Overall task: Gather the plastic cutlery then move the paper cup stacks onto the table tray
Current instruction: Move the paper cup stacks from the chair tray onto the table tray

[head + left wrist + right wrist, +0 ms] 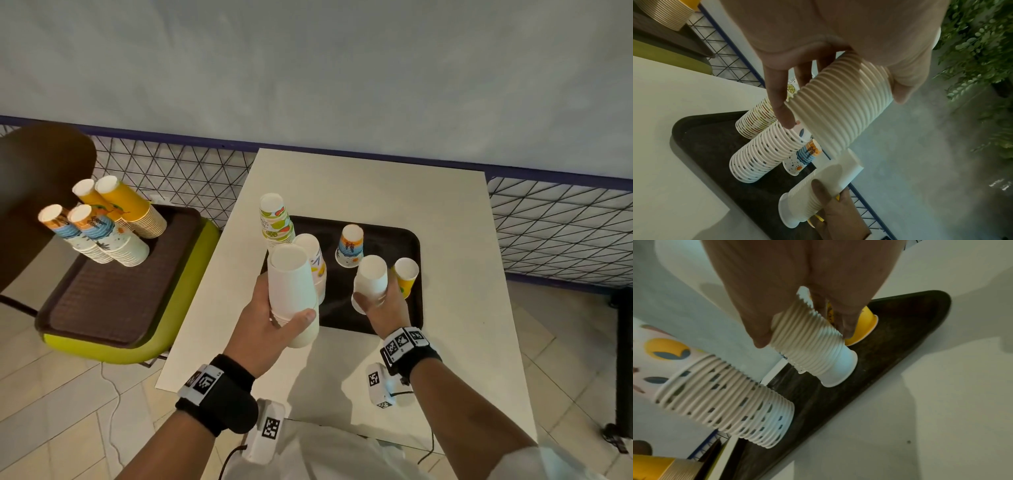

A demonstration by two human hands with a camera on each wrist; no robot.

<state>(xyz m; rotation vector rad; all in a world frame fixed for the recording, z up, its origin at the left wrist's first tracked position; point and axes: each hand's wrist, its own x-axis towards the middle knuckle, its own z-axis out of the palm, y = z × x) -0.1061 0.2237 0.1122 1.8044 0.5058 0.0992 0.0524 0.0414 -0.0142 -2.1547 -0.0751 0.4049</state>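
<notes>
Tall white cup stack [294, 294]: inverted, tilted slightly, held in the air by the left hand [270, 329], thumb [301, 317] across its front and fingers [780, 104] curled round the far side. It hangs above the near left corner of the black table tray [407, 246]; the left wrist view shows its ribbed rims clear of the tray surface.

Short white cup stack [371, 282]: gripped by the right hand [382, 305], fingers wrapped round the rims. The right wrist view shows its lowest cup's rim meeting the tray, stack leaning a little.

Just beyond the right hand's fingers: a yellow cup [407, 275], touching or nearly touching them. Ahead of that hand: a blue-and-orange patterned cup [350, 246]. Directly behind the left hand's stack: a white patterned stack [313, 255], and beyond it a stack with lime print [275, 219] at the tray's far left corner.

Tray rests on a white table [359, 178]. Well to the left of the left hand: a brown tray [113, 294] on a green chair [171, 329], carrying four more stacks [102, 222], two yellow and two blue-patterned.
</notes>
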